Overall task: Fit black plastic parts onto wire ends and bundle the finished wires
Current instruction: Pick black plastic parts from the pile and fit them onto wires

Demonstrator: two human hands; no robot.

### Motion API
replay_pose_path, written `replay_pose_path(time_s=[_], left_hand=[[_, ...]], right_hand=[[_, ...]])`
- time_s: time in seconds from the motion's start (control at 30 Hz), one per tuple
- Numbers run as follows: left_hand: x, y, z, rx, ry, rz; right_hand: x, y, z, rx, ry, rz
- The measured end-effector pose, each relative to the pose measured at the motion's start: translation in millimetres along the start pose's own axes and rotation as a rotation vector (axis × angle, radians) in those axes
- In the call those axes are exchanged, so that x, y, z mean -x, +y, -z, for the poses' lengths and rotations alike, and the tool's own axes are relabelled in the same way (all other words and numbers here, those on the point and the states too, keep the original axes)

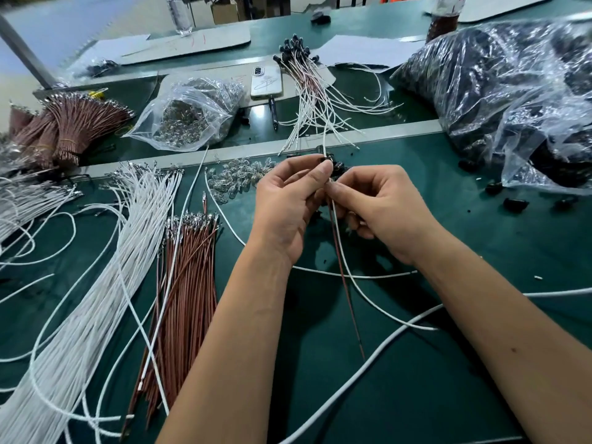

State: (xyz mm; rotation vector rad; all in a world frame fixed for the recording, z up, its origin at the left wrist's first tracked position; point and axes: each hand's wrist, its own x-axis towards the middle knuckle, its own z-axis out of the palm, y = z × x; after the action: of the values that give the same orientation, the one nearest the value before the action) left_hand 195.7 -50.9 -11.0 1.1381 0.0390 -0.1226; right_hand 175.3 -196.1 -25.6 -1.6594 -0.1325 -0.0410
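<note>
My left hand [290, 200] and my right hand [378, 206] meet over the middle of the green table [352, 379]. Between their fingertips sits a small black plastic part [333, 165], mostly hidden by the fingers. My right hand pinches a white wire [368, 296] and a brown wire [347, 293] just below the part; both wires hang down toward me. My left hand grips the part from the left. Finished wires with black ends [307, 81] lie fanned out behind the hands.
Loose white wires [105, 283] and brown wires [182, 283] lie at left. Tied brown bundles [70, 129] sit far left. A clear bag of small glass bulbs [189, 113], a phone [267, 81], a pen [274, 112] and a big bag of black parts [512, 91] surround the work spot.
</note>
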Motion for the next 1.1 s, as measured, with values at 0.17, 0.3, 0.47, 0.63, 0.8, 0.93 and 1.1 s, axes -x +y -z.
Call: replay_pose_path(time_s=[0.17,0.3,0.47,0.63,0.8,0.93,1.1], left_hand=[[-1,-2,-1,0.0,0.004,-0.028],[0,-3,0,-0.008,0.014,-0.041],[-1,-6,5,-0.041,-0.011,-0.035],[-4,-8,7,-0.089,-0.065,-0.079],[-3,-2,7,-0.043,-0.031,-0.067],[-4,0,10,-0.011,-0.018,-0.044],[-3,-2,9,-0.073,-0.1,-0.063]], right_hand=[[2,-5,-4,0.039,0.006,-0.02],[1,-9,6,0.087,-0.086,-0.099],[2,-7,14,0.208,-0.184,-0.171],[-1,-4,12,0.112,-0.033,-0.041],[1,-9,23,0.233,-0.282,-0.132],[7,-15,21,0.317,-0.488,-0.186],[3,-8,11,0.095,-0.129,-0.066]])
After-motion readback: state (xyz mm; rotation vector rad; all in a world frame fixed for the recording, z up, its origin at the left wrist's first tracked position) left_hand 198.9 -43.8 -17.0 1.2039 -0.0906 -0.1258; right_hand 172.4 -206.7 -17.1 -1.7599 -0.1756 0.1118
